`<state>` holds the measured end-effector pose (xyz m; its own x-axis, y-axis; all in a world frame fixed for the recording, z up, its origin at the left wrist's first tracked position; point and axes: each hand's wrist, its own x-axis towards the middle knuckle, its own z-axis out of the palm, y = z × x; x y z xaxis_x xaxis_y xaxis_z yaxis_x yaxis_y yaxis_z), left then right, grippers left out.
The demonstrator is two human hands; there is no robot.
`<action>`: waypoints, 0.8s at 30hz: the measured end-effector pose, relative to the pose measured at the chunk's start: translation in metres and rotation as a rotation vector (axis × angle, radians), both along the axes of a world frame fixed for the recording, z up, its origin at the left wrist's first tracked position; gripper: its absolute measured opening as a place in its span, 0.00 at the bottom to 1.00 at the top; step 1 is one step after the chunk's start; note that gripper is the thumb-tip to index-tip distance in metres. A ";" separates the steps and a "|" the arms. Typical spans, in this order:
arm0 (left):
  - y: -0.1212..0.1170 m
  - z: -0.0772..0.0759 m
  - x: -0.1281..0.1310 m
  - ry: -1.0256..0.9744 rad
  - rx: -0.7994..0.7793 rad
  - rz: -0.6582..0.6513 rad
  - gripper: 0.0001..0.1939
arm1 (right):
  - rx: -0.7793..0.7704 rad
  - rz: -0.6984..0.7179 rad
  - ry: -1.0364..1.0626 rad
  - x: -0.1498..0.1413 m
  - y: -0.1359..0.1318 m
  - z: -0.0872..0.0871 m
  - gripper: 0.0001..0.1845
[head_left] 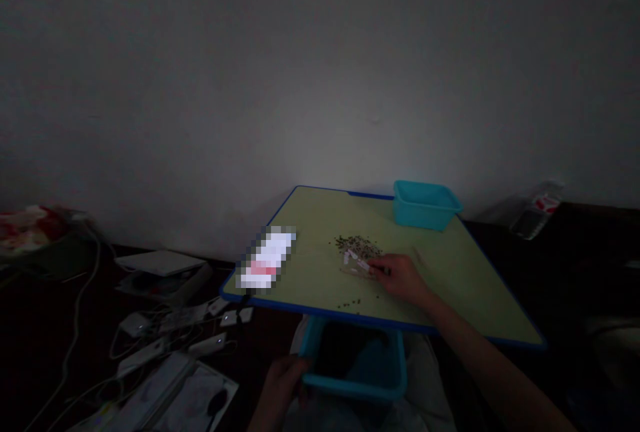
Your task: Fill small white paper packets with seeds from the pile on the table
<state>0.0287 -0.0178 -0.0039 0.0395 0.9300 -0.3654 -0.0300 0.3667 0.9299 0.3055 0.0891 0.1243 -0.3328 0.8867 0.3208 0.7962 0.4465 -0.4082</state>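
Note:
Over the pale yellow folding table [315, 212], my right hand [397, 273] is closed, its fingertips pinched at the edge of some whitish, partly see-through pieces [356, 261]. A small dark thing shows at the fingers, too dim to name. Beside them lies a scatter of small dark bits like seeds or beads [357, 244], with a few stray bits [350, 304] near the front edge. Below that edge, a turquoise plastic basket [353, 385] rests on my lap with dark contents hard to make out. My left hand [283, 379] grips its left rim.
Another turquoise basket [427, 209] stands at the table's back right corner. A lit phone, blurred out [267, 260], lies at the left edge. Power strips and cables [165, 345] clutter the floor at left. A clear plastic bottle [537, 212] is at right, near the wall.

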 end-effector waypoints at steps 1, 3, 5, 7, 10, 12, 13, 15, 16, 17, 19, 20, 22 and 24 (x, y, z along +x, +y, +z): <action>0.000 -0.001 0.000 -0.001 -0.001 -0.002 0.20 | -0.001 -0.006 -0.002 0.000 0.000 0.000 0.14; 0.000 -0.003 -0.001 0.002 0.009 -0.009 0.21 | 0.004 -0.009 -0.002 0.000 0.000 0.000 0.14; 0.000 -0.005 -0.002 -0.001 0.017 -0.012 0.21 | 0.013 -0.009 0.008 0.001 0.000 0.000 0.14; 0.000 -0.007 -0.002 -0.016 0.018 -0.014 0.21 | 0.019 -0.016 0.016 0.001 0.000 -0.001 0.13; 0.000 -0.007 -0.002 -0.022 0.010 -0.013 0.21 | 0.014 -0.038 0.008 0.000 0.001 -0.001 0.13; 0.000 -0.007 -0.002 -0.014 0.011 -0.007 0.21 | 0.004 -0.048 0.003 0.000 0.001 -0.001 0.13; 0.000 -0.006 -0.002 -0.013 0.012 -0.006 0.21 | -0.001 -0.050 0.004 0.000 0.002 -0.001 0.13; 0.000 -0.003 -0.001 -0.009 0.007 -0.009 0.21 | -0.002 -0.047 0.012 0.000 0.002 0.000 0.14; -0.001 -0.002 -0.001 -0.005 0.002 -0.012 0.21 | -0.001 -0.038 0.014 0.000 0.003 0.000 0.14; -0.001 0.000 -0.001 -0.001 -0.004 -0.015 0.21 | 0.000 -0.028 0.016 0.000 0.003 0.000 0.14; -0.002 0.004 0.000 0.014 -0.016 -0.012 0.20 | -0.001 -0.010 0.020 -0.001 0.004 0.000 0.14; -0.002 0.006 0.001 0.019 -0.021 -0.009 0.20 | -0.004 -0.003 0.022 0.000 0.004 0.000 0.14; -0.002 0.011 0.002 0.026 -0.029 -0.004 0.20 | -0.008 0.003 0.029 0.000 0.004 -0.001 0.14; -0.003 0.015 0.002 0.028 -0.038 0.002 0.20 | -0.010 0.004 0.038 0.000 0.004 -0.002 0.14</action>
